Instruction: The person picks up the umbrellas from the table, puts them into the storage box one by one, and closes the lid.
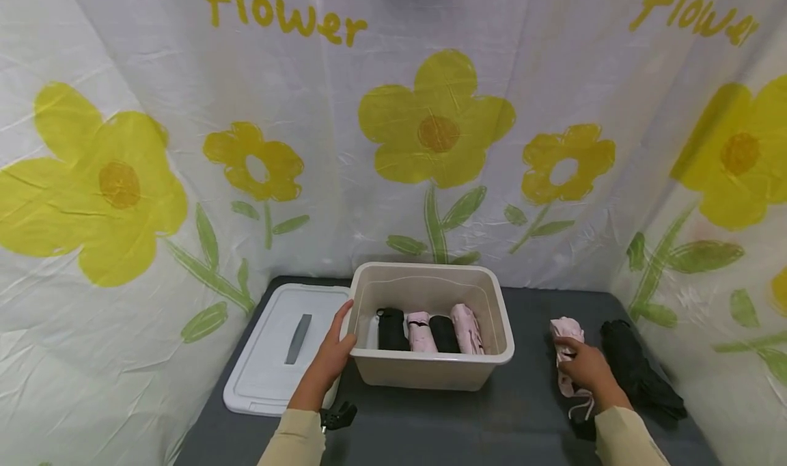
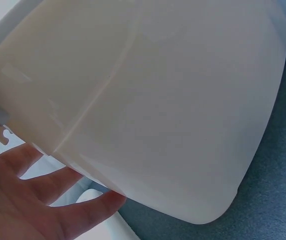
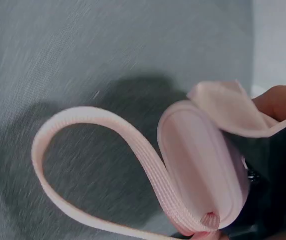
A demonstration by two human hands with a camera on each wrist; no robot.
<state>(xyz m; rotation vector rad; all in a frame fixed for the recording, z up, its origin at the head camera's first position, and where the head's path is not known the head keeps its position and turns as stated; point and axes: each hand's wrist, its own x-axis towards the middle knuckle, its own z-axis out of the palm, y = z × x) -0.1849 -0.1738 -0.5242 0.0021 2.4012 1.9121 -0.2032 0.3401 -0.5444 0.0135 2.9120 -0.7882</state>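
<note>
My right hand point(image 1: 584, 365) grips a pink folding umbrella point(image 1: 566, 329) over the right side of the table. Its pale pink wrist strap point(image 3: 148, 165) hangs in a loop from the flat handle end in the right wrist view. At the left side of a beige storage bin point(image 1: 424, 372), my left hand point(image 1: 332, 350) rests with fingers extended. Those fingers point(image 2: 95, 212) are spread against the bin's outer wall in the left wrist view. Inside the bin lie two black rolls, one of them a black umbrella point(image 1: 391, 329), alternating with two pink umbrellas point(image 1: 468, 329).
A white lid point(image 1: 264, 343) with a grey handle lies left of the bin. To the right of my right hand is a loosely folded black umbrella point(image 1: 639, 367). A flower-printed white curtain point(image 1: 332, 206) closes off the dark table point(image 1: 430, 425) at back and sides.
</note>
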